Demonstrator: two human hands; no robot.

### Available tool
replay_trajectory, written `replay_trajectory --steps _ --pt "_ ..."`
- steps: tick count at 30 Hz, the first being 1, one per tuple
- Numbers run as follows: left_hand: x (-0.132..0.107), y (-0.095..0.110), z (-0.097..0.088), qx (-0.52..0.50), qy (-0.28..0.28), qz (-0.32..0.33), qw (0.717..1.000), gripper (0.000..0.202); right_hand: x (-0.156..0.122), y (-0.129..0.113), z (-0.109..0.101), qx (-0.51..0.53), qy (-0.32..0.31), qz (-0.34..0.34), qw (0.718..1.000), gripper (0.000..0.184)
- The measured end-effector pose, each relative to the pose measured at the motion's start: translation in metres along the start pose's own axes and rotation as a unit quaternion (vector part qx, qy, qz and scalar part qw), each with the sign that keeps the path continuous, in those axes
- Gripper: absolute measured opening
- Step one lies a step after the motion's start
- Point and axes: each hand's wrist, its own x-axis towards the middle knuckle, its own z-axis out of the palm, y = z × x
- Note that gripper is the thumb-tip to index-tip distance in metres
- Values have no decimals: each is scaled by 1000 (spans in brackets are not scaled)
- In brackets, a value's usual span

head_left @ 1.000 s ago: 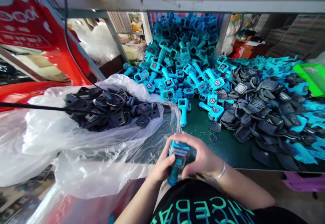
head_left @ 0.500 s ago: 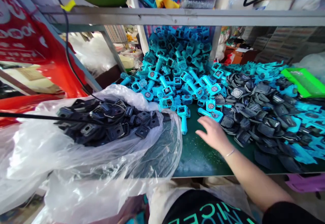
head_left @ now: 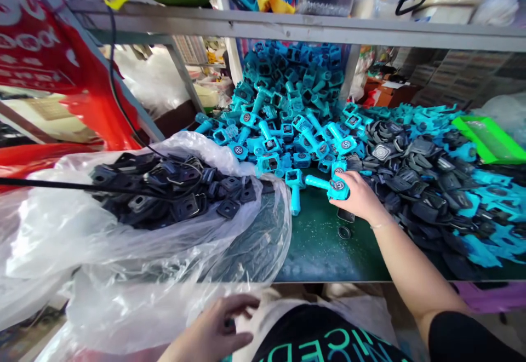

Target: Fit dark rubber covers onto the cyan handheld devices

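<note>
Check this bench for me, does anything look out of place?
A small dark ring lies alone on the green mat, just below the right hand, away from the heaps. A black cable also stretches across the dark parts in the plastic bag, looking stray.

Green workbench [head_left: 322, 255]: turquoise plastic handles [head_left: 287, 96] heaped, dark square pads [head_left: 423, 187] spread, clear plastic bag [head_left: 263, 241] alongside.

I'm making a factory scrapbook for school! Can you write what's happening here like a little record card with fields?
Right hand: holding a turquoise plastic piece
Under it: green tabletop
Left hand: empty, fingers loosely curled, by a clear plastic bag
In the bag: black square plastic pieces
Behind: a big heap of turquoise plastic pieces
Right side: a pile of black plastic pieces
Above: metal shelf
</note>
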Motion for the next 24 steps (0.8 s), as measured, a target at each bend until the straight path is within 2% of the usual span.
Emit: replay_trajectory --steps 1,2,3,4,5,6,7,8,10,11,14,17,20,21,22,24 --pt "8 27 -8 24 41 100 994 47 -6 -13 -11 30 -2 -17 999 77" --pt "17 53 -15 54 96 187 976 48 -14 -28 -22 66 -9 -40 997 74" --pt "27 78 -19 93 145 244 954 60 -23 -45 -32 100 -28 -69 992 72" --pt "38 99 -20 130 173 283 934 82 -31 -61 -41 131 -60 -105 984 74" --pt "49 116 -19 154 173 307 923 108 -40 -76 -49 164 -95 -143 971 80" --pt "60 130 -15 157 141 305 929 127 -48 -88 -53 200 -125 -174 956 87" --pt "69 140 -9 141 91 288 943 136 -54 -97 -55 233 -145 -190 943 94" --pt "77 147 -3 112 36 262 958 136 -60 -102 -55 265 -153 -190 933 99" --pt "87 151 12 38 -34 217 975 120 -69 -104 -48 331 -154 -157 918 107" --pt "89 151 20 1 -39 209 977 112 -73 -103 -43 369 -155 -142 905 109" --pt "90 141 37 -91 12 225 970 99 -84 -105 -25 458 -130 -118 871 107" --pt "87 128 41 -108 36 231 966 98 -92 -114 -10 498 -94 -115 854 93" --pt "82 119 38 -102 25 189 976 103 -92 -120 -4 592 -66 -80 799 77" --pt "80 118 38 -99 37 159 982 104 -90 -120 -4 593 -52 -66 801 73" --pt "78 118 38 -90 61 127 986 105 -88 -121 -3 568 -42 -68 819 72" --pt "75 120 43 -56 130 87 986 102 -84 -122 -1 478 -50 -98 871 82"
